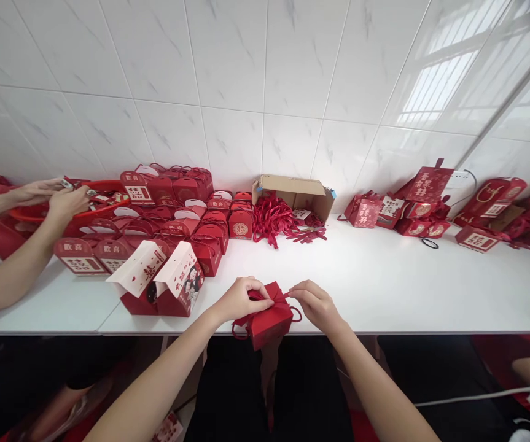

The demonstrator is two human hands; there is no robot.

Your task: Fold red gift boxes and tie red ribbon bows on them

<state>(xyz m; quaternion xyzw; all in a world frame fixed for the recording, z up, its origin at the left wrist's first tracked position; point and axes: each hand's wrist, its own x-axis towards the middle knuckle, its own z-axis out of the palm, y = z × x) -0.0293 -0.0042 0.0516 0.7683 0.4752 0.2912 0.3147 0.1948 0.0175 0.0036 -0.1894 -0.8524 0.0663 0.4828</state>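
A small red gift box [271,326] sits at the front edge of the white table, slightly overhanging it. Red ribbon [277,302] lies across its top, and loops of cord stick out at both sides. My left hand [245,298] rests at the box's upper left, thumb and fingers pinched on the ribbon. From the right, my right hand [315,302] pinches the other part of the ribbon between thumb and forefinger. The knot or bow itself is partly covered by my fingers.
Rows of red gift boxes [214,239] fill the left side, with two white-topped boxes [179,285] in front. A carton [292,183] spills red ribbons [274,218]. More boxes [366,210] stand right. A co-worker's hands [64,199] are over a red basket [38,212].
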